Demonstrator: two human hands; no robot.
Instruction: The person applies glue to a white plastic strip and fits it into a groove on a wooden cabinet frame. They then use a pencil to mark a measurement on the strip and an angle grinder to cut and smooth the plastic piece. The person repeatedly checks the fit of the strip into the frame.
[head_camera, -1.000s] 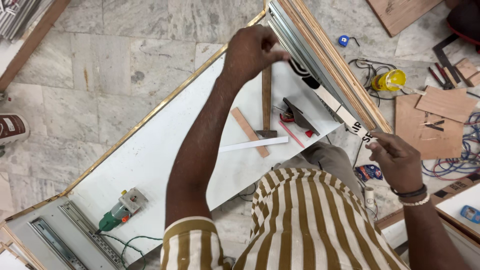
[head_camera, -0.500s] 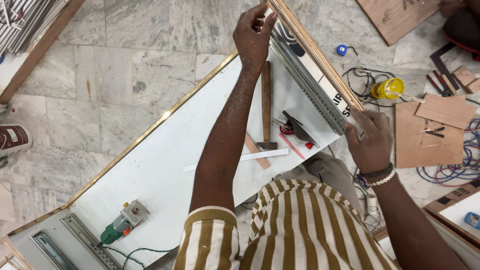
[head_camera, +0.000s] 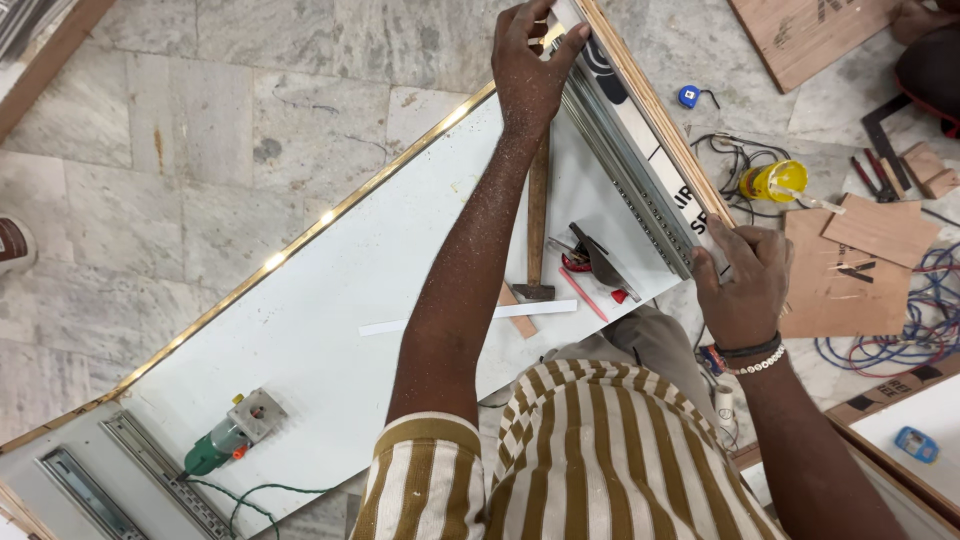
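Head view, reading from the left: a green trimmer tool (head_camera: 225, 440) and two loose drawer slides (head_camera: 160, 470) lie at the near-left end of the white panel (head_camera: 330, 290), well apart from our hands. At the middle a hammer (head_camera: 538, 225) rests beside our outstretched arm. Our left hand (head_camera: 532, 65) pinches the far end of the metal drawer slide (head_camera: 625, 170), fingers closed on it, while our right hand (head_camera: 742, 285) is clamped over its near end against the wood-edged side board (head_camera: 650, 105). We judge this to be the aligning step (nothing fastened that we can see); next calls for holding it steady.
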